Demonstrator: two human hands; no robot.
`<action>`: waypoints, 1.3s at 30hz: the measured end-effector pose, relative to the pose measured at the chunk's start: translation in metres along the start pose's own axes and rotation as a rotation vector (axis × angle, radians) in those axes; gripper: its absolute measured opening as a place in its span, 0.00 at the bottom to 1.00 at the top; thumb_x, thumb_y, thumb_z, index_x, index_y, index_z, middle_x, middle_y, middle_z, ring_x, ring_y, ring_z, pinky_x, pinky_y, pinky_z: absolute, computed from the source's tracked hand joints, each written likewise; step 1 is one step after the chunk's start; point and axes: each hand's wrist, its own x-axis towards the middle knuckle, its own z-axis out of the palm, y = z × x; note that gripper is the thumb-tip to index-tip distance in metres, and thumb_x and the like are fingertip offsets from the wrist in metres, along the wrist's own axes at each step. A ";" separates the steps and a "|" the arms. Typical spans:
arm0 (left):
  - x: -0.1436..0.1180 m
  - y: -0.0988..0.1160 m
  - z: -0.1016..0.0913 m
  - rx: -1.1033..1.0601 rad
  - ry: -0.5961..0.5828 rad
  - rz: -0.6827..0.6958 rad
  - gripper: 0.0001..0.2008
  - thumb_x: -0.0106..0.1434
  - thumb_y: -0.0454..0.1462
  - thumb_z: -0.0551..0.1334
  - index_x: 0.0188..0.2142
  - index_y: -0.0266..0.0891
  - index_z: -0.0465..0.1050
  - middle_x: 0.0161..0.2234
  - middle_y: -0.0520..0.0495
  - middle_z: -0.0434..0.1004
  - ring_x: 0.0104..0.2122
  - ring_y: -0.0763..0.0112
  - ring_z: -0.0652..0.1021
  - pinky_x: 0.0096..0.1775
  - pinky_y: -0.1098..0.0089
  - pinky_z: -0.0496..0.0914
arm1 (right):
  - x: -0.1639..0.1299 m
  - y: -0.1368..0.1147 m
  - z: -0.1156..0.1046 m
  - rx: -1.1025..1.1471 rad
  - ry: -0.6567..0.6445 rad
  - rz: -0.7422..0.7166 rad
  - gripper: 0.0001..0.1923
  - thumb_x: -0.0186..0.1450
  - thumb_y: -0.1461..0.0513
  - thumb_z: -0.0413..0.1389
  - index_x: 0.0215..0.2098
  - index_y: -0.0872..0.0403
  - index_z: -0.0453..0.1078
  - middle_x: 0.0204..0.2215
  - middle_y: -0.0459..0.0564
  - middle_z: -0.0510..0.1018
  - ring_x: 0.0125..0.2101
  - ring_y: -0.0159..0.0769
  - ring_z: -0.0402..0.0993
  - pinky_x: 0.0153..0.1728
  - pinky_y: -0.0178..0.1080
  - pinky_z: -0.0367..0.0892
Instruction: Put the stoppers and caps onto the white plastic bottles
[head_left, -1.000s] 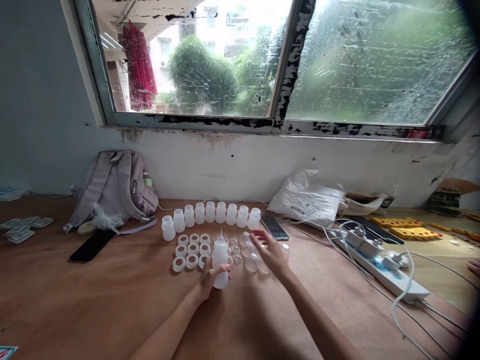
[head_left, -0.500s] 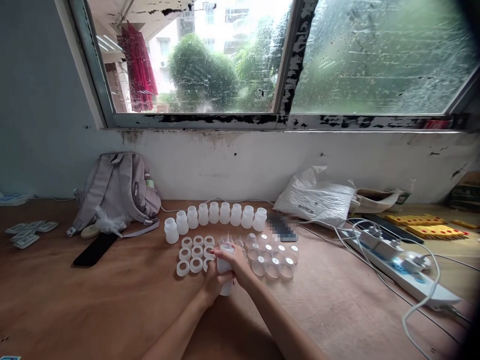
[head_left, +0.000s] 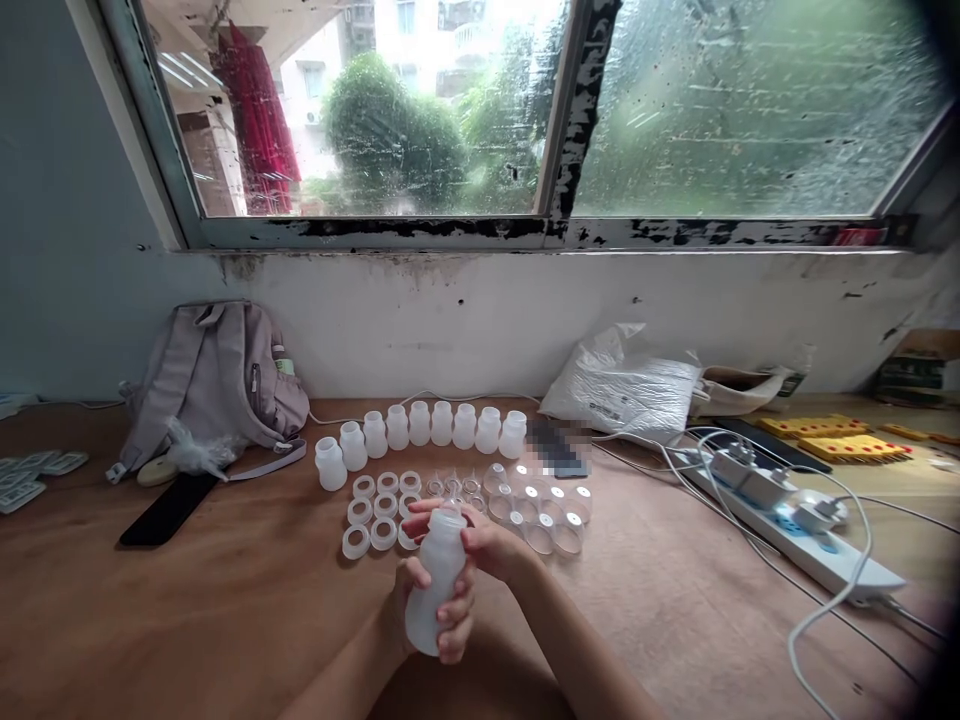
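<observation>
My left hand (head_left: 442, 612) grips a small translucent white plastic bottle (head_left: 433, 580) around its body, lifted above the brown table (head_left: 225, 600). My right hand (head_left: 480, 538) has its fingers closed on the bottle's top. Beyond them on the table stands a curved row of several more white bottles (head_left: 420, 428). In front of the row lie several white rings (head_left: 375, 505), several small clear pointed tips (head_left: 454, 487) and several clear domed caps (head_left: 544, 510).
A grey backpack (head_left: 214, 380) leans on the wall at left, a black phone (head_left: 166, 508) lying before it. A blurred phone (head_left: 555, 452), a plastic bag (head_left: 622, 385), a white power strip (head_left: 787, 510) with cables and yellow packs (head_left: 832, 440) lie at right.
My right hand came back from the clear caps to the bottle's top. Both hands then drew the bottle nearer and lifted it off the table.
</observation>
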 end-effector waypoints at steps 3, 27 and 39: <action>-0.005 0.009 0.001 0.031 -0.055 0.047 0.15 0.40 0.47 0.57 0.24 0.40 0.58 0.11 0.56 0.57 0.09 0.74 0.64 0.13 0.74 0.57 | 0.005 0.006 -0.007 -0.040 0.220 -0.113 0.22 0.47 0.55 0.62 0.40 0.52 0.68 0.36 0.50 0.73 0.38 0.37 0.68 0.39 0.37 0.60; -0.021 0.051 0.016 0.420 0.534 0.295 0.20 0.50 0.38 0.59 0.44 0.35 0.65 0.29 0.46 0.72 0.28 0.66 0.74 0.31 0.69 0.65 | 0.013 0.025 -0.049 0.025 0.678 -0.357 0.09 0.53 0.57 0.58 0.30 0.53 0.72 0.27 0.46 0.71 0.27 0.30 0.65 0.27 0.32 0.61; -0.122 0.127 -0.047 1.327 1.646 0.730 0.28 0.40 0.46 0.66 0.40 0.37 0.66 0.34 0.46 0.73 0.33 0.63 0.74 0.36 0.66 0.67 | 0.011 0.026 -0.046 0.019 0.653 -0.321 0.11 0.53 0.55 0.58 0.31 0.53 0.71 0.26 0.46 0.70 0.24 0.29 0.63 0.21 0.31 0.59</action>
